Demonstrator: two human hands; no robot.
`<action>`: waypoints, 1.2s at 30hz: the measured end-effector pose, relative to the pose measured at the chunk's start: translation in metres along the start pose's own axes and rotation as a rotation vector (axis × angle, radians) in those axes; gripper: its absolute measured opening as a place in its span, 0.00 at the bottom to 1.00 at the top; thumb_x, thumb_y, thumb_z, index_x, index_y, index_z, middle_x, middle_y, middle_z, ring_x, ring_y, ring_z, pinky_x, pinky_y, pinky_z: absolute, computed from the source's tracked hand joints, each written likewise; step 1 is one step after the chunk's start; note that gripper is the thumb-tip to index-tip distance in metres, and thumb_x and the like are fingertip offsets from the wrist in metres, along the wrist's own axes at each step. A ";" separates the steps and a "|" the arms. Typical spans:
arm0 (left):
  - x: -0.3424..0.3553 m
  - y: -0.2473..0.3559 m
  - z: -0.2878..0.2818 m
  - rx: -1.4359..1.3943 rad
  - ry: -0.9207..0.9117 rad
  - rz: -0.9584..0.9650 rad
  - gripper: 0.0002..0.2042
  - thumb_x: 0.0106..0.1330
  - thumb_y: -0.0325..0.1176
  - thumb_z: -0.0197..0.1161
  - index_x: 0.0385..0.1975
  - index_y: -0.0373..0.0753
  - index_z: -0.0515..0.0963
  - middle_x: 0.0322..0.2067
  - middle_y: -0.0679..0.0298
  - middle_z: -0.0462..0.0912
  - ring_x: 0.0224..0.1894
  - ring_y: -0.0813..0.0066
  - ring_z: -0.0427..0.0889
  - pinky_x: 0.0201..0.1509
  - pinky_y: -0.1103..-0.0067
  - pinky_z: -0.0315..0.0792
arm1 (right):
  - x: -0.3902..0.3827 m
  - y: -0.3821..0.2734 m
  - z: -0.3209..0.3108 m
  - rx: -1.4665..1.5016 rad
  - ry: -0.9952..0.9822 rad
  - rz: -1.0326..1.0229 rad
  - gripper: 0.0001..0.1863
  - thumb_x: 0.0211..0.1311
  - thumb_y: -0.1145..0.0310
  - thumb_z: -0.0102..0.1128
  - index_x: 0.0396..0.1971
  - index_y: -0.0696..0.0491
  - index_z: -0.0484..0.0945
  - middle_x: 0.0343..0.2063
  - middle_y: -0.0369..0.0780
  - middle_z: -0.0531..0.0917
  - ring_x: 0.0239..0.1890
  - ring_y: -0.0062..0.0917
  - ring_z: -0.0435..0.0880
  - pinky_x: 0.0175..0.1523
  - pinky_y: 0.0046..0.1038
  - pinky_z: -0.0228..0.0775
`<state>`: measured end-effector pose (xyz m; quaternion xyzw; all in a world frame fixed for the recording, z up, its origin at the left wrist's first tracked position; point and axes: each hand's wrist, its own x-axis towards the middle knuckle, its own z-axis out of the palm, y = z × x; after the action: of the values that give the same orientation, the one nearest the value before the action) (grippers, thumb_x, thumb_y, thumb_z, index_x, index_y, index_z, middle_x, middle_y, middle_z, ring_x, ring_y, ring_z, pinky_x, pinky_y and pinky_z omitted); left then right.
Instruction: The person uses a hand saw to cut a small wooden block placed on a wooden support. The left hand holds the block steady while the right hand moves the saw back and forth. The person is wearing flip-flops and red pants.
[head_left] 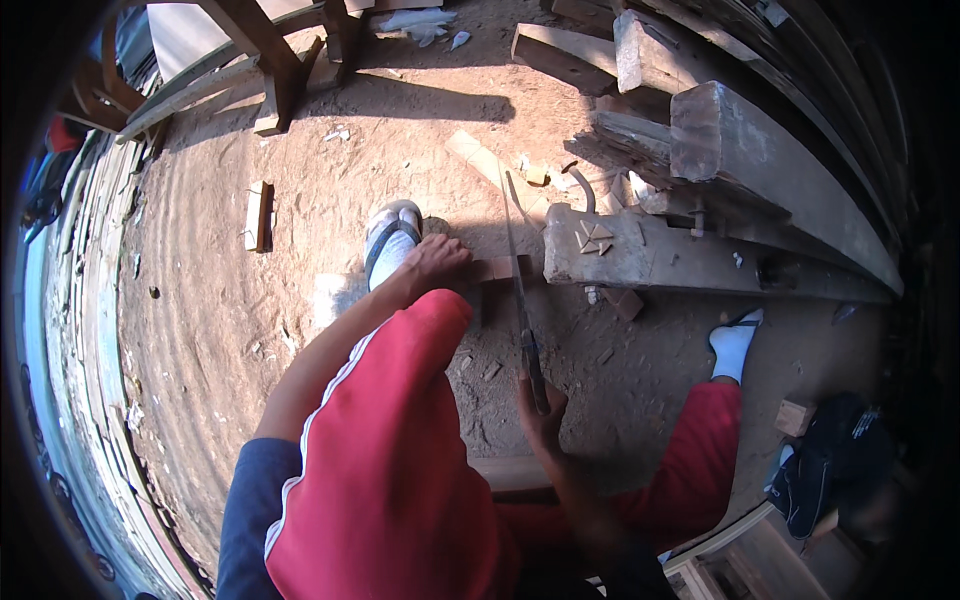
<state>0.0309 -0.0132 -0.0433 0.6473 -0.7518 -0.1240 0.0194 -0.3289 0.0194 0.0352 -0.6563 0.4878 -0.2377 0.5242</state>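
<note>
The left hand [437,256] rests at the left end of a reddish-brown wooden block [493,269], beside the sandalled left foot [392,238]. The right hand [542,408] grips the dark handle of a handsaw [521,300]; the blade points away from the body and crosses the block near its right end. Small wooden offcuts [594,239] lie on the adjacent timber beam [640,258]. A short wood piece [257,217] lies on the dirt ground [215,310].
</note>
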 end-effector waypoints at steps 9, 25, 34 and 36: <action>0.008 -0.009 0.014 -0.017 -0.126 0.014 0.24 0.67 0.38 0.59 0.64 0.45 0.70 0.52 0.60 0.77 0.57 0.60 0.77 0.65 0.67 0.69 | 0.011 -0.023 0.003 0.053 0.014 -0.075 0.28 0.76 0.60 0.63 0.15 0.51 0.63 0.14 0.26 0.63 0.20 0.10 0.61 0.25 0.29 0.47; 0.017 0.002 0.014 -0.087 -0.137 -0.043 0.17 0.68 0.35 0.56 0.57 0.48 0.73 0.50 0.61 0.77 0.55 0.61 0.77 0.63 0.69 0.69 | -0.034 0.000 -0.035 -0.219 0.014 -0.006 0.20 0.74 0.66 0.64 0.19 0.56 0.73 0.13 0.32 0.69 0.19 0.13 0.67 0.25 0.29 0.56; 0.009 -0.029 0.065 0.043 0.291 0.091 0.12 0.69 0.33 0.55 0.51 0.48 0.75 0.45 0.63 0.78 0.50 0.64 0.79 0.58 0.69 0.71 | 0.044 -0.022 0.015 -0.019 0.008 -0.017 0.23 0.73 0.65 0.65 0.18 0.56 0.68 0.15 0.27 0.64 0.21 0.13 0.63 0.24 0.29 0.52; 0.011 -0.021 0.059 0.055 0.339 0.111 0.13 0.69 0.34 0.55 0.51 0.48 0.76 0.45 0.63 0.78 0.50 0.63 0.79 0.58 0.69 0.71 | 0.038 -0.018 0.007 -0.038 0.043 -0.034 0.23 0.73 0.65 0.65 0.18 0.56 0.68 0.15 0.27 0.64 0.21 0.13 0.63 0.25 0.29 0.52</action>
<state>0.0379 -0.0176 -0.1064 0.6166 -0.7756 0.0090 0.1350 -0.2999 -0.0119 0.0420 -0.6690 0.4920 -0.2513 0.4972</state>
